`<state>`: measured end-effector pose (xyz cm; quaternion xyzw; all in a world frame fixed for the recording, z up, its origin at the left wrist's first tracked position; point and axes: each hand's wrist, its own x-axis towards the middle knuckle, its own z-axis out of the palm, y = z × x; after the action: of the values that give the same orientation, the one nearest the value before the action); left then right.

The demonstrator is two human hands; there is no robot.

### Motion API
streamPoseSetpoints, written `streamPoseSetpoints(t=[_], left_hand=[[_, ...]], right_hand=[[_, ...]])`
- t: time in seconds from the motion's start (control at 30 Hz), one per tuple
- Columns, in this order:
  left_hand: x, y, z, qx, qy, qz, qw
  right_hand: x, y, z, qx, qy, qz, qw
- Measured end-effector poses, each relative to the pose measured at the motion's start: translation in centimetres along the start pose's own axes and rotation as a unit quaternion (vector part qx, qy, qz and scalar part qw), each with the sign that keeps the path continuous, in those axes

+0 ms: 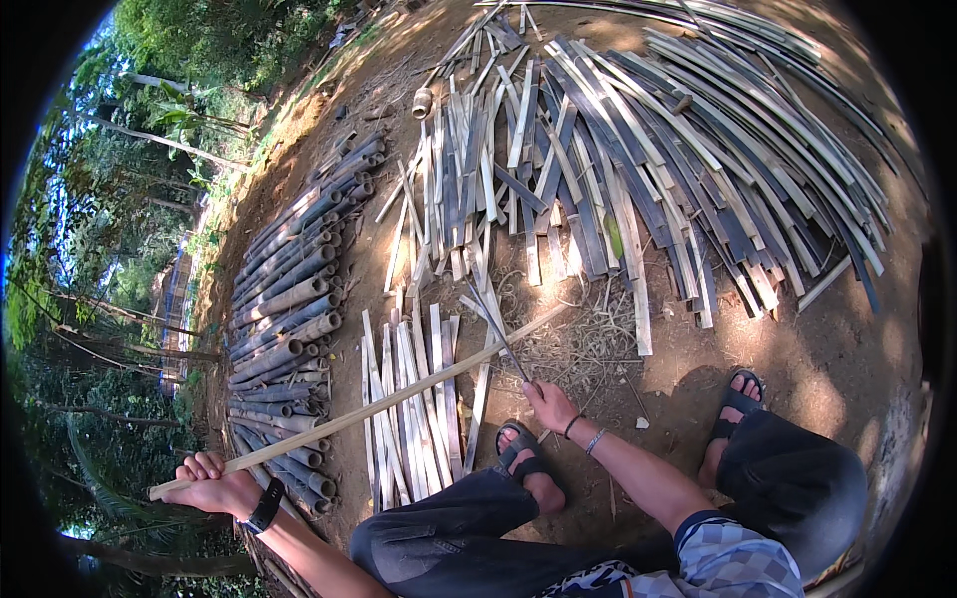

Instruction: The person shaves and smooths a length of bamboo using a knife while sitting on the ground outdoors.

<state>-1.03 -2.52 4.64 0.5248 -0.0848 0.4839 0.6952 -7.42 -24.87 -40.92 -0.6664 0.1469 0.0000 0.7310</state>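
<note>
My left hand (214, 488) is closed around the near-left end of a long pale bamboo strip (389, 399), its fingers curled up over it. The strip slants up to the right, its far end over the shavings on the ground. In my right hand (550, 407) is a knife (498, 334) with a long, narrow, dark blade; the fist hides its handle. The blade points up and away and crosses the strip near its far end. Whether the edge touches the strip I cannot tell.
Split bamboo strips (409, 419) lie in a small bundle ahead of my legs. A wide heap of longer slats (658, 169) spreads at the far right. Round bamboo poles (289, 299) are stacked at left. Curled shavings (588, 339) litter the dirt between my sandalled feet and the heap.
</note>
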Motion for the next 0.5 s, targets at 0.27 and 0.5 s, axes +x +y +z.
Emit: streamPoseSetpoints(t=[0.27,0.5], left_hand=[[-0.2,0.1,-0.1,0.010,-0.004,-0.005,1.000],[0.1,0.0,-0.2,0.018,0.006,0.004,1.000]], right_hand=[[-1.6,-3.3,0.3,-0.052,-0.089,-0.093,0.990],[-0.7,0.7,-0.3,-0.038,-0.014,0.011,0.999]])
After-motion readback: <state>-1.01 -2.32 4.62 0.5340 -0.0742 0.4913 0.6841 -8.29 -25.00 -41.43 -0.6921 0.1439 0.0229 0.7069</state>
